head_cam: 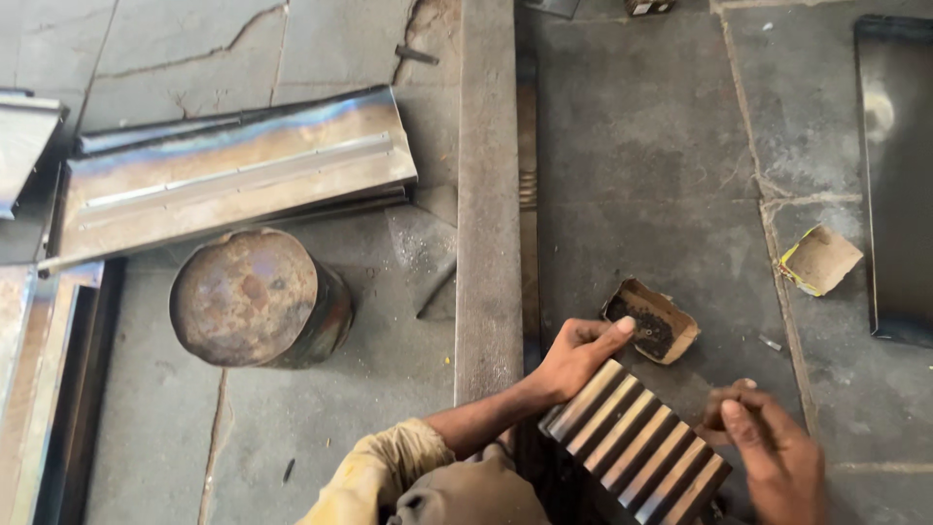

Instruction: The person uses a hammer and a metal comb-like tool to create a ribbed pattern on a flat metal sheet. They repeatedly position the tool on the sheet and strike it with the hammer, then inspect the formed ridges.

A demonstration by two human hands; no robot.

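Stacked metal bars steadied by the left hand on a workshop floor.

From the left: folded sheet-metal panels (233,170) lie on the concrete floor (641,146), with a rusty round drum (255,299) just in front of them and a long steel flat bar (488,194) running up the middle. The left hand (578,355) presses its fingers flat on the upper end of the ribbed bar stack (637,442), which sits low in the centre; the thumb points toward a torn cardboard box (653,321) of dark small parts. The right hand (773,452), just beside the stack, pinches something small; what it is cannot be told. The stack looks heavy, rigid and sharp-edged: best taken by the outer side faces.
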